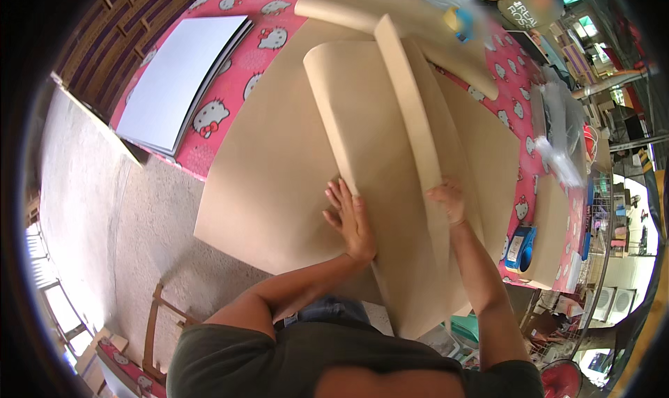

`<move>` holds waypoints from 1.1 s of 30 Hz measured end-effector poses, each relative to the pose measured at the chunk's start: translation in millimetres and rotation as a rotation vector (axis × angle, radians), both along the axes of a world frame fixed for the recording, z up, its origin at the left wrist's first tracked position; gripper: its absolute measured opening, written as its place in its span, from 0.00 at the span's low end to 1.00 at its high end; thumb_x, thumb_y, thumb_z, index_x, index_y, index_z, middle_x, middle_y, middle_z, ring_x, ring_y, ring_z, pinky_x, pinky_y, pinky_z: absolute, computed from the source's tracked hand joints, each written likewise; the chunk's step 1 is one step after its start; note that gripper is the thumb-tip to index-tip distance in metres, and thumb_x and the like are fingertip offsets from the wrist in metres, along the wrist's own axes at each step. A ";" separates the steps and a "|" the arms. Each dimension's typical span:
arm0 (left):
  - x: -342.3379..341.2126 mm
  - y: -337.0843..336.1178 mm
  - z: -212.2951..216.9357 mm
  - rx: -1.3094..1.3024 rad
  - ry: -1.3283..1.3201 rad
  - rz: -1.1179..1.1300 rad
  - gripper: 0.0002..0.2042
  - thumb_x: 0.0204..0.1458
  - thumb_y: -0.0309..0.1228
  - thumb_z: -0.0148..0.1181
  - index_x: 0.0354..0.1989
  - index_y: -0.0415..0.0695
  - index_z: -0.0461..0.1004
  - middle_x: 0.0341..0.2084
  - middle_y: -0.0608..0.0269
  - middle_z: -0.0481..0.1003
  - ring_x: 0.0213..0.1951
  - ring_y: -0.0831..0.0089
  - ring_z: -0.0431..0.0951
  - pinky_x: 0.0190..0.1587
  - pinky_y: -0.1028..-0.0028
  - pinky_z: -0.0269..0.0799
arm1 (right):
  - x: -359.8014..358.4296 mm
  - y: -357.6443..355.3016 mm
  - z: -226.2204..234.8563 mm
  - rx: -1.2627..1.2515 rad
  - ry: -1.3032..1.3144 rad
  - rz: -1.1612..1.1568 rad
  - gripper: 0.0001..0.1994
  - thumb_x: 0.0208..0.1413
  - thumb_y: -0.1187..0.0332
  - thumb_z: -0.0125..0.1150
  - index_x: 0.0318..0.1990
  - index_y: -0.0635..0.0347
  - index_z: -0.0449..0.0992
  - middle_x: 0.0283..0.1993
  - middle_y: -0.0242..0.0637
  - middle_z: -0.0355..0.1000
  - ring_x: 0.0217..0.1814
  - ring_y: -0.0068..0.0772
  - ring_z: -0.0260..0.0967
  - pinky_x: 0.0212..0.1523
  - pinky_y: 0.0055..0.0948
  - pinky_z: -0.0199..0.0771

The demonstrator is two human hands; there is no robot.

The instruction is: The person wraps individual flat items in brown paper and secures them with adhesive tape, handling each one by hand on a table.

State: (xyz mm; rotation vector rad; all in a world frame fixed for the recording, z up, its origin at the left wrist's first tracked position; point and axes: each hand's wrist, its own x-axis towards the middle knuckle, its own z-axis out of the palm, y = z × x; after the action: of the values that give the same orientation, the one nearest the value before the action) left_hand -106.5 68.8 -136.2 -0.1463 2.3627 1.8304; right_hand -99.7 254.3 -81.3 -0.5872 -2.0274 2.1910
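Observation:
A large sheet of brown kraft paper (272, 182) lies spread over a table, with a folded piece of the same paper (376, 119) on top. My left hand (354, 220) rests on this piece's rounded left fold, its fingers apart and stretched out. Farther right, my right hand (448, 199) is closed round the raised right edge (411, 105), which stands up as a long narrow flap. The fingertips of my right hand are partly hidden by the paper. The near end of the piece hangs toward my body.
A pink patterned tablecloth (216, 116) covers the table. A stack of white boards (185, 77) lies at the left. Rolled brown paper (411, 28) crosses the far side, with a blue and yellow tape roll (458, 24) there. A blue tape dispenser (519, 249) sits right. Another person (523, 8) stands far right.

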 end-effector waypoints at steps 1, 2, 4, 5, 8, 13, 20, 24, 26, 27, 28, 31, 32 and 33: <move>0.7 9.3 10.9 0.099 -0.012 0.004 0.31 0.59 0.48 0.27 0.65 0.40 0.35 0.66 0.50 0.34 0.67 0.61 0.28 0.61 0.52 0.18 | -1.5 10.0 0.1 -0.012 0.082 -0.014 0.04 0.39 0.71 0.62 0.21 0.61 0.75 0.20 0.33 0.72 0.20 0.19 0.66 0.20 0.22 0.62; 2.3 14.3 23.6 0.186 -0.029 0.001 0.31 0.60 0.48 0.27 0.65 0.40 0.34 0.65 0.49 0.34 0.67 0.60 0.28 0.61 0.51 0.18 | -0.3 9.5 2.6 -0.016 0.085 -0.002 0.04 0.39 0.71 0.62 0.20 0.61 0.75 0.20 0.33 0.72 0.20 0.19 0.66 0.20 0.22 0.62; 4.5 11.6 42.8 0.230 -0.026 0.007 0.31 0.60 0.46 0.29 0.65 0.40 0.33 0.65 0.46 0.33 0.67 0.56 0.28 0.61 0.50 0.20 | -9.4 5.3 26.8 0.003 0.026 0.083 0.04 0.40 0.71 0.61 0.20 0.61 0.75 0.20 0.34 0.72 0.20 0.19 0.66 0.20 0.22 0.62; 2.7 14.8 51.1 0.199 -0.003 0.004 0.30 0.60 0.44 0.30 0.65 0.40 0.33 0.64 0.43 0.33 0.66 0.53 0.28 0.61 0.50 0.21 | -13.1 7.6 40.4 0.039 -0.033 0.139 0.04 0.40 0.71 0.61 0.20 0.61 0.75 0.21 0.34 0.72 0.20 0.19 0.67 0.20 0.23 0.62; -2.9 9.1 20.6 0.032 0.152 -0.071 0.29 0.59 0.37 0.33 0.64 0.38 0.33 0.63 0.36 0.32 0.65 0.46 0.25 0.61 0.49 0.24 | -8.9 -0.9 12.9 0.441 -0.235 0.222 0.06 0.42 0.70 0.59 0.19 0.62 0.75 0.17 0.33 0.71 0.19 0.19 0.65 0.18 0.24 0.61; -14.3 -7.4 43.0 -0.610 0.295 -0.411 0.31 0.55 0.35 0.40 0.64 0.35 0.37 0.59 0.23 0.30 0.62 0.32 0.25 0.55 0.34 0.22 | -1.9 -16.5 14.0 0.611 -0.222 0.385 0.11 0.41 0.64 0.57 0.18 0.64 0.73 0.13 0.40 0.67 0.15 0.22 0.62 0.17 0.29 0.60; -36.8 9.0 71.1 -0.965 0.586 -0.907 0.31 0.53 0.43 0.42 0.62 0.37 0.48 0.61 0.31 0.40 0.63 0.34 0.34 0.58 0.37 0.31 | -15.2 -14.8 27.8 0.686 -0.064 0.476 0.12 0.39 0.62 0.56 0.18 0.63 0.73 0.14 0.43 0.66 0.15 0.26 0.63 0.19 0.32 0.61; -48.8 33.7 95.6 -1.215 0.620 -1.069 0.31 0.55 0.46 0.37 0.62 0.36 0.49 0.61 0.32 0.40 0.63 0.35 0.36 0.57 0.36 0.34 | -17.0 -5.0 47.1 0.545 -0.097 0.416 0.12 0.38 0.63 0.58 0.16 0.64 0.71 0.13 0.34 0.63 0.16 0.21 0.59 0.18 0.28 0.58; -47.7 36.3 97.1 -1.178 0.646 -1.124 0.31 0.55 0.45 0.37 0.62 0.36 0.48 0.62 0.33 0.40 0.63 0.34 0.35 0.56 0.35 0.34 | -13.4 -5.1 55.2 0.421 -0.176 0.403 0.12 0.38 0.64 0.59 0.15 0.63 0.70 0.12 0.30 0.61 0.17 0.19 0.58 0.19 0.27 0.57; -51.2 34.7 97.1 -1.124 0.658 -1.115 0.31 0.56 0.45 0.36 0.63 0.37 0.45 0.62 0.34 0.38 0.63 0.34 0.32 0.56 0.33 0.33 | -17.4 -7.8 58.9 0.433 -0.160 0.410 0.12 0.37 0.64 0.59 0.15 0.63 0.69 0.12 0.29 0.60 0.17 0.18 0.57 0.19 0.27 0.57; -50.0 35.4 96.9 -1.128 0.640 -1.124 0.31 0.56 0.45 0.35 0.63 0.37 0.44 0.62 0.34 0.38 0.63 0.34 0.32 0.56 0.33 0.33 | -13.0 -10.3 55.9 0.436 -0.172 0.416 0.12 0.37 0.64 0.59 0.14 0.63 0.69 0.11 0.28 0.60 0.17 0.18 0.57 0.18 0.27 0.57; -49.4 35.6 97.1 -1.148 0.597 -1.131 0.31 0.56 0.45 0.35 0.64 0.38 0.42 0.63 0.36 0.37 0.63 0.35 0.30 0.56 0.33 0.32 | -7.0 -13.1 30.2 0.213 0.012 0.299 0.12 0.40 0.67 0.57 0.13 0.63 0.69 0.10 0.29 0.61 0.14 0.17 0.58 0.15 0.25 0.56; -49.2 34.4 92.7 -1.155 0.591 -1.124 0.32 0.56 0.45 0.35 0.64 0.39 0.42 0.63 0.36 0.37 0.63 0.35 0.30 0.56 0.33 0.33 | -5.4 -16.3 27.8 0.259 -0.009 0.309 0.11 0.41 0.67 0.57 0.13 0.63 0.69 0.10 0.29 0.61 0.14 0.16 0.58 0.15 0.25 0.56; -48.6 32.2 90.0 -1.162 0.586 -1.116 0.32 0.55 0.45 0.36 0.64 0.39 0.41 0.63 0.36 0.37 0.63 0.35 0.30 0.56 0.33 0.33 | -4.1 -19.8 27.3 0.304 -0.029 0.319 0.11 0.42 0.67 0.57 0.14 0.63 0.69 0.11 0.28 0.61 0.15 0.16 0.58 0.15 0.25 0.56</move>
State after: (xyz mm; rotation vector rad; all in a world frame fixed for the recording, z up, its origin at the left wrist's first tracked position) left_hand -155.0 101.0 -46.2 1.3878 2.5454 -0.0827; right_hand -103.8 234.5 -53.9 -0.2765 -2.5544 1.9628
